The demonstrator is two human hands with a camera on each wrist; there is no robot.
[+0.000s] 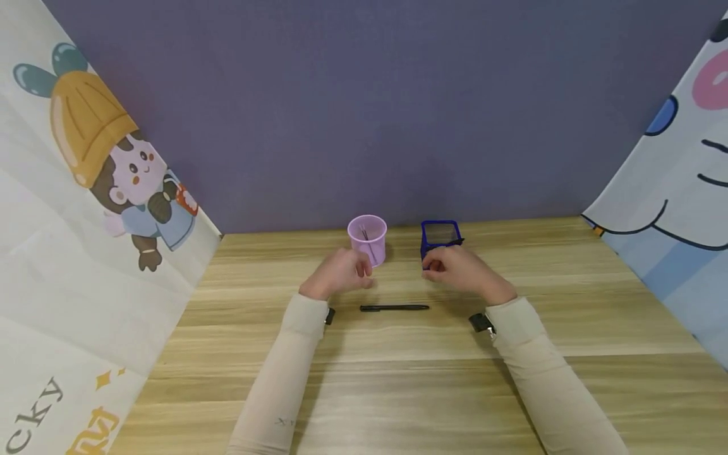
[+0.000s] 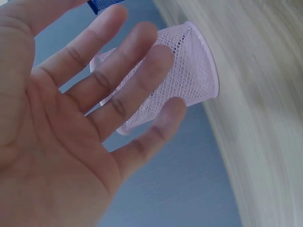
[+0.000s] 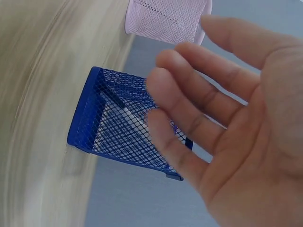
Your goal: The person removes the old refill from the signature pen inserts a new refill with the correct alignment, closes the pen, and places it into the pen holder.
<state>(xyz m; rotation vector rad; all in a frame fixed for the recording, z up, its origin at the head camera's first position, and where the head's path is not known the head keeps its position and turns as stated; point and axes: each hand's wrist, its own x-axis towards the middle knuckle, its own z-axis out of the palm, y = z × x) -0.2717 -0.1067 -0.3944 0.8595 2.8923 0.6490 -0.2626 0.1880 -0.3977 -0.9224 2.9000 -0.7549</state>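
Observation:
My left hand [image 1: 341,272] is beside the pink mesh cup [image 1: 376,248], its fingers loosely bent and nothing in them. In the left wrist view, the spread fingers [image 2: 135,101] overlap the cup. Inside the cup lean thin dark sticks [image 1: 364,232]. My right hand [image 1: 457,270] is just in front of the blue mesh holder [image 1: 440,224], palm bare in the right wrist view. A slim dark and white item [image 3: 135,120] shows through the holder's mesh. Between the hands and nearer to me, a black pen [image 1: 395,308] lies sideways on the table.
The wood-grain table [image 1: 398,392] ends at a blue-grey back panel [image 1: 387,114]. A white cartoon-printed sheet [image 1: 68,265] borders the left side, and another printed sheet [image 1: 682,208] stands on the right. Dark straps with small devices [image 1: 482,323] sit at both wrists.

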